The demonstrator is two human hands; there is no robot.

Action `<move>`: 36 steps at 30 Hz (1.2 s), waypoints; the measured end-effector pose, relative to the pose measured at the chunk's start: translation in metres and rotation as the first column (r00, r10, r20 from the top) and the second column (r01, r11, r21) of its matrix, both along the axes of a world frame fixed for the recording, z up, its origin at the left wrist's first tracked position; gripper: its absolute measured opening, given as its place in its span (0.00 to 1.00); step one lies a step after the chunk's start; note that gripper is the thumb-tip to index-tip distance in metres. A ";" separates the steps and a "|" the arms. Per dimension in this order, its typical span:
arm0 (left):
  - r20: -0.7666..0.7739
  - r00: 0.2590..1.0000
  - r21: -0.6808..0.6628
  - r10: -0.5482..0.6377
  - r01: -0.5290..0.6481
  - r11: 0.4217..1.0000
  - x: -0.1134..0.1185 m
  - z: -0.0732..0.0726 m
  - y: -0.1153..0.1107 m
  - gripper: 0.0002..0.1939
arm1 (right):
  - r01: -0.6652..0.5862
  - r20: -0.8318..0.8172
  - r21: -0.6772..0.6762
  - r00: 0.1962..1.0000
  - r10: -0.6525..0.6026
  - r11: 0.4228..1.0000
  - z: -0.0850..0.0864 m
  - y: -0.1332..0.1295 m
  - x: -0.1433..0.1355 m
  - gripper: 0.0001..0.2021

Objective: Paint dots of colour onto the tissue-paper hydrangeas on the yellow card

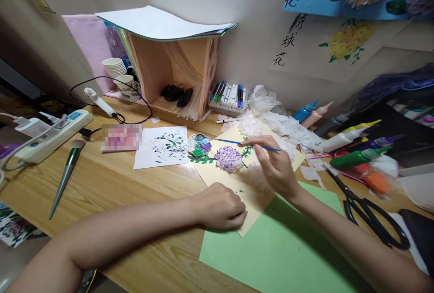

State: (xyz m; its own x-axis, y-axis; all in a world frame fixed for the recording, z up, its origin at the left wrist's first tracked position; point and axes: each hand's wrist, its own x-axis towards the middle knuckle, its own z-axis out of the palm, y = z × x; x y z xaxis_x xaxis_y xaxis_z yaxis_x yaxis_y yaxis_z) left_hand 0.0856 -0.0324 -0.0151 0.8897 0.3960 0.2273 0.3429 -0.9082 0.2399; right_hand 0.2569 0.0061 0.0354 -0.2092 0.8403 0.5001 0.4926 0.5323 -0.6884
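Observation:
My right hand [276, 164] holds a thin blue paintbrush [228, 141] in a pinch, its tip pointing left at the edge of a flower-shaped paint palette [199, 145]. Green, white and purple paint shows in the palette wells. Below the brush, a white textured flower [228, 159] with purple strokes sits on cream paper [252, 207], with painted green leaves beside it. Other white flowers [250, 125] lie on the same sheet, one partly behind my right hand. My left hand [222, 206] rests closed in a fist on the cream paper's lower left.
Green paper [288, 243] lies underneath. Left are paint-marked white paper [145, 148], a large makeup brush [68, 177] and a power strip [54, 134]. Behind stand an open box [135, 64], paper cups [114, 67] and markers [228, 94]. Right are paint bottles [359, 157] and black scissors [368, 211].

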 end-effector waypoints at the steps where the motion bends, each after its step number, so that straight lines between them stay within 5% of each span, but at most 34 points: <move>1: -0.001 1.000 -0.005 -0.002 0.002 1.000 0.000 0.000 0.000 0.15 | 0.033 -0.072 0.011 0.997 -0.032 0.999 -0.001 -0.003 0.007 0.11; 6: -0.027 1.000 -0.023 -0.013 0.013 1.000 0.000 0.003 0.001 0.15 | 0.165 -0.444 -0.092 0.876 -0.189 0.982 -0.023 -0.017 0.047 0.10; 11: -0.047 0.999 -0.025 -0.016 0.015 1.000 0.000 0.007 0.001 0.15 | 0.133 -0.572 -0.162 0.795 -0.203 0.978 -0.045 -0.024 0.067 0.09; 21: -0.087 0.996 -0.069 -0.034 0.029 0.997 0.002 0.011 0.002 0.16 | 0.058 -0.307 -0.030 0.950 -0.064 0.998 -0.053 -0.030 0.066 0.10; 27: -0.072 0.997 -0.070 -0.039 0.034 0.997 0.002 0.010 0.002 0.16 | 0.117 -0.345 0.013 0.933 -0.105 0.993 -0.052 -0.029 0.067 0.09; 36: -0.053 0.998 -0.071 -0.035 0.031 0.997 0.001 0.010 0.003 0.17 | 0.041 -0.257 -0.030 0.965 -0.047 0.999 -0.052 -0.032 0.066 0.10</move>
State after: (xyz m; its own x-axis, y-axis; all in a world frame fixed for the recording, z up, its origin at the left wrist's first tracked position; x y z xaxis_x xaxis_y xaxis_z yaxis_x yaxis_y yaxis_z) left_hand 0.0869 -0.0298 -0.0051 0.9127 0.3796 0.1513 0.3274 -0.9008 0.2851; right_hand 0.3226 -0.0257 -0.0164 -0.0383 0.8581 0.5120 0.3200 0.4959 -0.8073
